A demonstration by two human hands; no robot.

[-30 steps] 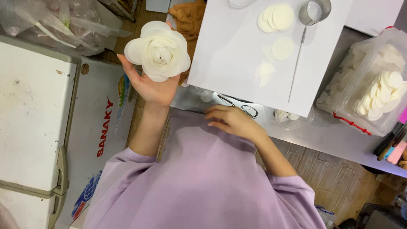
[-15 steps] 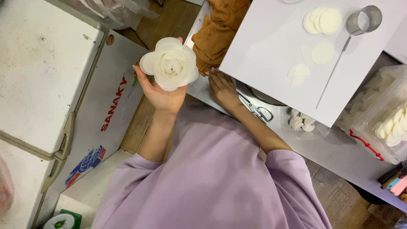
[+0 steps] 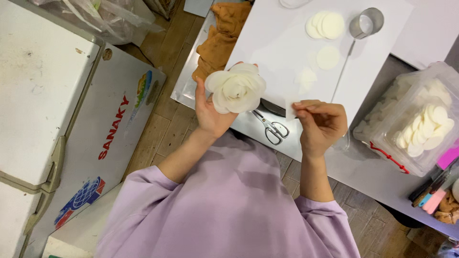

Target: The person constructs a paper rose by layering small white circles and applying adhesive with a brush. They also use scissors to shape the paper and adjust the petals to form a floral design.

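Head view: left hand [image 3: 210,112] grips white layered petal rose [image 3: 235,89], right hand [image 3: 319,123] at 3 o'clock pinches thin translucent white petal piece [image 3: 290,111]; mid-assembly, next needs careful placement on the bloom.

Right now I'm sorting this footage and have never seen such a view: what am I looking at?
The picture comes from a camera worn on a person's head, looking down at their own two bare hands. The left hand holds up a white rose-shaped flower built of thin round petals. The right hand pinches a thin, pale, see-through piece. On the white board lie loose white discs and a round metal cutter. Scissors lie on the metal table; a clear tub holds more discs.
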